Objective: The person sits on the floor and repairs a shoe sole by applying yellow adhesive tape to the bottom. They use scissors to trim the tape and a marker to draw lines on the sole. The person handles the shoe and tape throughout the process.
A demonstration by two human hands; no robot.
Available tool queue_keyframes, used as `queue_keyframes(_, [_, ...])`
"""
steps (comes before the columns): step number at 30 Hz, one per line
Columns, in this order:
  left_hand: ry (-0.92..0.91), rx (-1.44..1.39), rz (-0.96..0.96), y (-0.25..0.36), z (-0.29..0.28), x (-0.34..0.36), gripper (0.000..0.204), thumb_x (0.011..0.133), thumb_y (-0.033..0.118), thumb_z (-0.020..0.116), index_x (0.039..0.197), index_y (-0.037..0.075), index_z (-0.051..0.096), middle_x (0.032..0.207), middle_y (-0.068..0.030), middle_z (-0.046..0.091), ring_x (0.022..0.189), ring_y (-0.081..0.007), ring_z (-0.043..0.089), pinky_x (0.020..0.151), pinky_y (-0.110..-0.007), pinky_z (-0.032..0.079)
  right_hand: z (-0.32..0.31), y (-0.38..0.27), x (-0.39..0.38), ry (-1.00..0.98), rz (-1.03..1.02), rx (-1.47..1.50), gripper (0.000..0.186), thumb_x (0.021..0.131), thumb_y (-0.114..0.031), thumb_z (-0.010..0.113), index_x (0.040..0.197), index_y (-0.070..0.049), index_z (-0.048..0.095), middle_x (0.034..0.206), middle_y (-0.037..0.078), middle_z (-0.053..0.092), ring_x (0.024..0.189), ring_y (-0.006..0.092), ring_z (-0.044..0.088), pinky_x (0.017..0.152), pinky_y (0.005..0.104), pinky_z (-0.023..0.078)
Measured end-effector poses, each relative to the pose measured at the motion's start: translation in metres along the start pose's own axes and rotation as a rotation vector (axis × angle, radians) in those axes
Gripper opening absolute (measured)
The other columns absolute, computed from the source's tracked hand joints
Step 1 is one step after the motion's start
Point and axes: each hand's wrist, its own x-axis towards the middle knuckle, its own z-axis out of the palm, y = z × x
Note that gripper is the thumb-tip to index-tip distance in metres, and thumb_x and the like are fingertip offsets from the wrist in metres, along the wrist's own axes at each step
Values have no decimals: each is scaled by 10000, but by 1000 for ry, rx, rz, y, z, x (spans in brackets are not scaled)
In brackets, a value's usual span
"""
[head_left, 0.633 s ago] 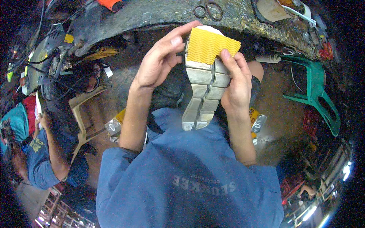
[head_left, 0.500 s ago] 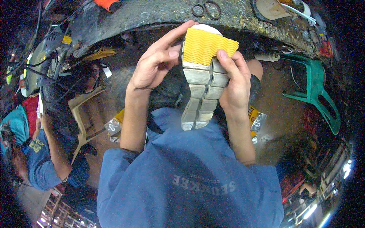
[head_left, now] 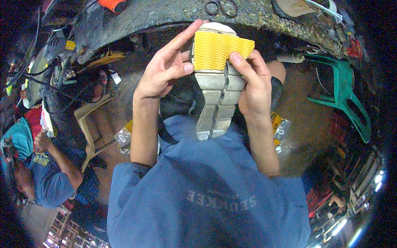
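Note:
A shoe with a worn, pale segmented sole [head_left: 213, 99] is held sole-up in front of my chest. Across the sole's far end lies a yellow rubber piece [head_left: 217, 51] with a zigzag tread, and its pointed corner juts out past the right edge. My right hand [head_left: 254, 84] grips the shoe from the right, its thumb pressing the yellow piece down. On the other side my left hand [head_left: 163, 72] holds the shoe's edge, thumb tip at the yellow piece's left border and index finger stretched along the far end. The shoe's upper is mostly hidden.
Scissors [head_left: 222, 7] lie on the rough dark workbench [head_left: 165, 20] beyond the shoe. A green plastic chair [head_left: 343, 82] stands at right, a beige chair frame [head_left: 85, 136] at left. Another person in a blue shirt [head_left: 53, 177] sits at far left, near hanging cables [head_left: 41, 80].
The shoe has shifted slightly left. The yellow piece now lies straighter, with more of the white end showing beyond it. My left thumb has come to its edge. The other person's hand has shifted.

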Motion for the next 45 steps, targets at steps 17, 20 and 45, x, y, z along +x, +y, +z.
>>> queue_keyframes(17, [-22, -4, 39, 1, 4, -3, 969, 833, 55, 768, 1656, -2, 259, 1709, -164, 297, 1519, -322, 405, 1262, -442, 319, -2, 0, -3, -75, -150, -197, 182, 931, -82, 797, 1077, -17, 709, 1051, 40, 745, 988, 109, 677, 910, 283, 529])
queue_keyframes(20, [-25, -1, 46, 2, 3, -4, 970, 832, 58, 775, 1655, 1, 264, 1706, -162, 304, 1515, -319, 412, 1258, -441, 326, -3, -4, -2, -94, -152, -235, 197, 931, -87, 797, 1087, -8, 709, 1061, 43, 746, 990, 112, 677, 916, 285, 528])
queue_keyframes(45, [65, 18, 46, -3, 7, -4, 1081, 751, 137, 812, 1636, -57, 221, 1639, -239, 358, 1529, -350, 374, 1272, -482, 294, -4, -21, 12, -252, -390, -381, 431, 861, -80, 852, 1256, -10, 696, 1289, 89, 654, 1189, 190, 668, 1062, 322, 516])
